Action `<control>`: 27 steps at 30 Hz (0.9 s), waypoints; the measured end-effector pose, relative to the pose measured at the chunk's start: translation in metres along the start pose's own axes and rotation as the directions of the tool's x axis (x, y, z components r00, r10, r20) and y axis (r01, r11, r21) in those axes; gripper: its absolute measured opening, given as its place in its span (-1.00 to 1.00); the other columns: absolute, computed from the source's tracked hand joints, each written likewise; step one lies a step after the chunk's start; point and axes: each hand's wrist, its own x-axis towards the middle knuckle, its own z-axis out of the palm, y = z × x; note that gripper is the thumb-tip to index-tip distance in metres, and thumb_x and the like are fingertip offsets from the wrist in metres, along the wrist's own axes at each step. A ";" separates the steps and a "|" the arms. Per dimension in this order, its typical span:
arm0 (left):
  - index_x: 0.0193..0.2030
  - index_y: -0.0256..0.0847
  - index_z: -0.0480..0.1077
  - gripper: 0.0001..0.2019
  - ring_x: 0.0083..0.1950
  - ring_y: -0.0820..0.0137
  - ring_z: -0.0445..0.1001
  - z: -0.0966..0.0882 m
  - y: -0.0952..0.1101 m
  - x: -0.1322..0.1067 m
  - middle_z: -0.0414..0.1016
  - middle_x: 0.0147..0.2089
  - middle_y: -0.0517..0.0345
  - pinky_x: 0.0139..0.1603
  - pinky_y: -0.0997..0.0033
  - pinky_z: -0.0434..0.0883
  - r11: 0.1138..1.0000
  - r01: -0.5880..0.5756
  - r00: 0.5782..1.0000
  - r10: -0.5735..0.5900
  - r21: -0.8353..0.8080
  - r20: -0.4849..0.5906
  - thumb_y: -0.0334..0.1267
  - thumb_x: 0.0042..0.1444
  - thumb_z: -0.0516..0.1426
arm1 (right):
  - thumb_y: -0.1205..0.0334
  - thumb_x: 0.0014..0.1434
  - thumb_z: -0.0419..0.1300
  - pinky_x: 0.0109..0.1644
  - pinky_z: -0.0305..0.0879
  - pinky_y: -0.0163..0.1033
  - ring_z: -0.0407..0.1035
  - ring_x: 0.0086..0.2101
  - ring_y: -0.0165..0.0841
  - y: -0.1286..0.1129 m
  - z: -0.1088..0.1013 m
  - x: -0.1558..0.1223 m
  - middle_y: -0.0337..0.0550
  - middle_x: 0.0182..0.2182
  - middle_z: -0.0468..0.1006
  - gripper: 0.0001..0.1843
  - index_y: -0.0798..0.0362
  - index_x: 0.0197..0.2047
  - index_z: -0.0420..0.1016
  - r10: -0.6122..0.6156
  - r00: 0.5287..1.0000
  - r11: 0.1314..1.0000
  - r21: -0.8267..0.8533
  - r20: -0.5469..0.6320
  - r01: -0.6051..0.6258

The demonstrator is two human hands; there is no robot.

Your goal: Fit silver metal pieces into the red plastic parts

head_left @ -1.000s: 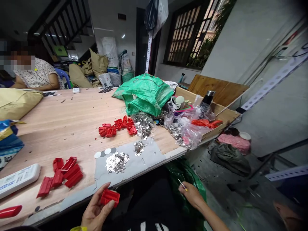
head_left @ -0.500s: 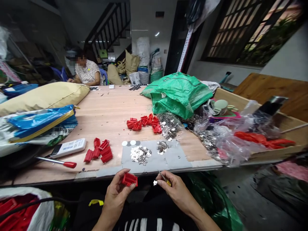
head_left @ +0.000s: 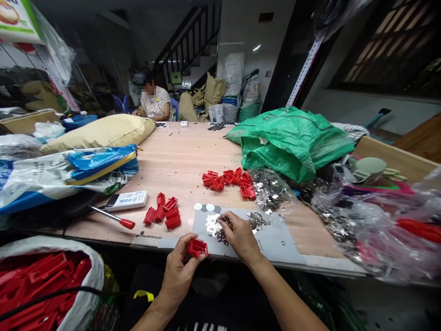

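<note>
My left hand (head_left: 182, 262) is closed on a small red plastic housing (head_left: 198, 248), open side up, just in front of the table edge. Small metal bits show at its near end. My right hand (head_left: 239, 233) grips a thin pointed metal tool with a yellow part (head_left: 230, 224); its tip is over a pile of small shiny metal pieces (head_left: 212, 225). My fingers partly cover the pile, so whether the tip touches a piece I cannot tell. The pile lies on a grey sheet (head_left: 275, 243), with a smaller, darker metal pile (head_left: 257, 221) to its right.
Red housings lie in a left group (head_left: 172, 218) and a back group (head_left: 217, 183). A red-handled lever (head_left: 127, 224) juts over the table at left. A green sack (head_left: 292, 138) and plastic bags (head_left: 382, 239) crowd the right. A person (head_left: 155, 103) sits across the table.
My right hand has moved from in front of the table edge up and forward to the metal pile; the small piece once at its fingers no longer shows. The view has turned left.
</note>
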 end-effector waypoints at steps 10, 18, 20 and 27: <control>-0.02 -0.16 0.37 -0.63 -0.18 0.30 0.55 -0.001 -0.001 0.008 0.56 -0.17 0.09 -0.08 0.35 0.43 1.000 -0.027 0.999 0.027 -0.007 -0.041 -0.27 0.00 0.26 | 0.12 0.24 0.07 -0.29 0.28 -0.33 0.39 -0.38 -0.37 -0.025 -0.006 -0.032 -0.19 -0.38 0.54 -0.82 0.01 -0.28 0.43 0.049 0.986 0.978 0.195 0.158 -0.080; -0.02 -0.11 0.40 -0.64 -0.11 0.26 0.54 0.000 0.000 0.003 0.57 -0.10 0.06 0.00 0.31 0.40 0.995 -0.101 0.995 0.101 0.013 0.007 -0.31 0.00 0.26 | 0.18 0.23 0.10 -0.30 0.30 -0.31 0.39 -0.42 -0.38 -0.027 -0.003 -0.040 -0.17 -0.37 0.55 -0.87 0.00 -0.30 0.42 0.010 0.990 0.988 0.153 0.144 -0.032; 0.00 -0.10 0.38 -0.61 -0.11 0.28 0.53 0.001 0.003 0.003 0.56 -0.11 0.07 -0.01 0.32 0.40 0.997 -0.055 0.998 0.056 -0.058 0.021 -0.31 -0.01 0.27 | 0.18 0.23 0.10 -0.30 0.30 -0.31 0.39 -0.43 -0.38 -0.029 -0.002 -0.041 -0.18 -0.39 0.55 -0.87 0.00 -0.30 0.43 0.005 0.988 0.988 0.150 0.153 -0.028; 0.07 -0.15 0.32 -0.62 -0.25 0.40 0.53 0.005 0.015 0.001 0.51 -0.21 0.12 -0.12 0.33 0.43 0.641 0.471 0.877 -0.269 -0.606 0.398 -0.22 0.10 0.21 | 0.19 0.22 0.08 -0.36 0.32 -0.33 0.38 -0.45 -0.39 -0.034 -0.005 -0.043 -0.18 -0.40 0.55 -0.86 0.01 -0.28 0.44 -0.002 0.988 0.976 0.216 0.154 -0.032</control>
